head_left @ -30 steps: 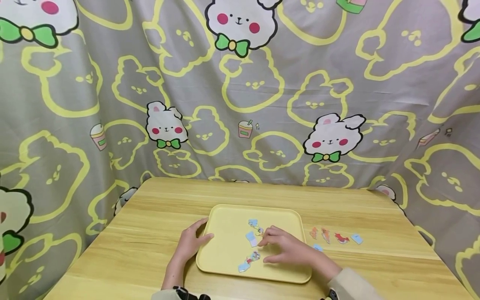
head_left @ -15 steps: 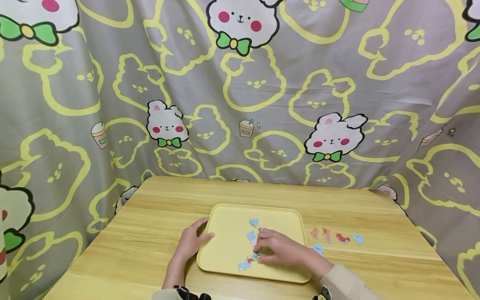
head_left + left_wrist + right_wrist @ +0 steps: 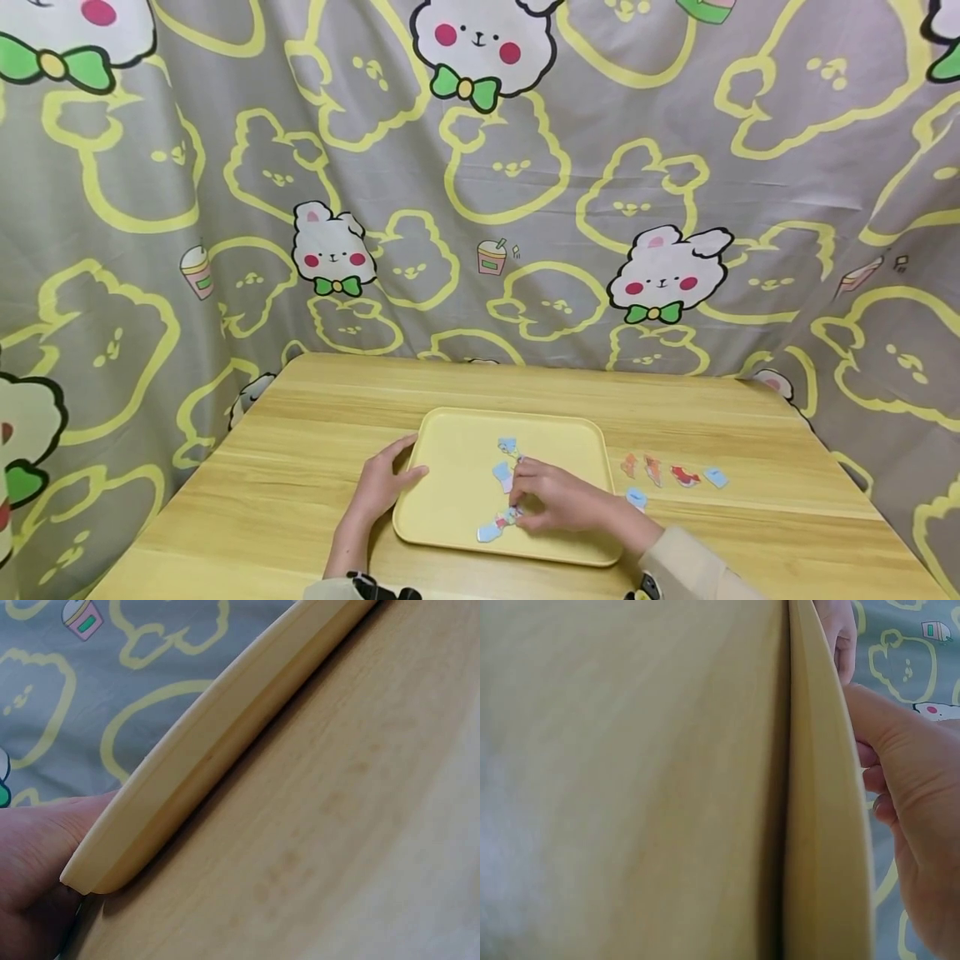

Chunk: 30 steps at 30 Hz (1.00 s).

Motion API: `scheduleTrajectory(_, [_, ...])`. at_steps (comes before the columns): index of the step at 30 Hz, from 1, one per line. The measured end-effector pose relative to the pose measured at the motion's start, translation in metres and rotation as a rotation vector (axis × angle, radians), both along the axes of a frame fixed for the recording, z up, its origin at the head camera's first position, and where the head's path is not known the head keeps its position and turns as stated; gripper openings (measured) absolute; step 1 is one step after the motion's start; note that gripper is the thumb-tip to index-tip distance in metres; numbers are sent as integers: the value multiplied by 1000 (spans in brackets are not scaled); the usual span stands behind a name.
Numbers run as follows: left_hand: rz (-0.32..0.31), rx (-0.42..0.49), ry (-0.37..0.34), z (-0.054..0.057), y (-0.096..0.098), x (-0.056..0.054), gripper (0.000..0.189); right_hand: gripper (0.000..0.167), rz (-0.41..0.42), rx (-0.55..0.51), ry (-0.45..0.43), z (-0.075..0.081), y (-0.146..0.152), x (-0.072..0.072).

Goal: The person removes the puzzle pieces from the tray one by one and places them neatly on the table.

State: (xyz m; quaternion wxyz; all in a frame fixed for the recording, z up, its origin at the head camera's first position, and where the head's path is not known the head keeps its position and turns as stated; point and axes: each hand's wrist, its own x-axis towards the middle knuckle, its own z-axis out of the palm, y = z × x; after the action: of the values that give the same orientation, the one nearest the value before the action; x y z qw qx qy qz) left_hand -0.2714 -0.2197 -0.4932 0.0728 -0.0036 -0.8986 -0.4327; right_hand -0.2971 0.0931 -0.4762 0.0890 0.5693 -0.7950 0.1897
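A yellow tray (image 3: 450, 475) lies on the table, with cut-out jigsaw puzzle pieces near its middle. My left hand (image 3: 382, 479) grips the tray's left edge, thumb over the rim; the left wrist view shows that hand (image 3: 37, 862) against the tray wall. Curled fingers of my right hand (image 3: 558, 497) pinch a small puzzle piece at the lower group, mostly hidden by the fingertips. Against it lies a light-blue puzzle piece (image 3: 489, 532). Farther up are a blue-and-pink piece (image 3: 501, 477) and a blue piece (image 3: 507, 444). In the right wrist view, the tray wall hides the right fingertips.
On the wooden table (image 3: 330, 400), right of the tray, lie several loose pieces, among them an orange one (image 3: 652, 471), a red one (image 3: 684, 475), and blue ones (image 3: 716, 477). A grey patterned curtain (image 3: 465, 183) hangs behind and at both sides.
My right hand came down from just above the tray, fingers spread, to the lower group, and its fingers closed at a piece there. The left hand has stayed put.
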Motion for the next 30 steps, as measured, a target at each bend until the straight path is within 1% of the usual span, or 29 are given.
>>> scheduleTrajectory(3, [1,-1,-1,0,0,0,59,16,9,-26,-26,1,1,1])
scheduleTrajectory(7, [-1,-1,0,1,0,1,59,17,35,-87,-101,1,2,2])
scheduleTrajectory(10, [-2,1,3,1,0,1,59,18,52,-129,-140,0,3,2])
scheduleTrajectory(13, [-2,2,5,0,0,1,59,18,55,-164,-158,0,3,2])
scheduleTrajectory(21, [-4,3,5,-1,0,0,59,19,30,-241,-214,-1,6,3])
scheduleTrajectory(30, [-5,3,11,-1,0,0,58,18,22,-259,-224,-1,7,3])
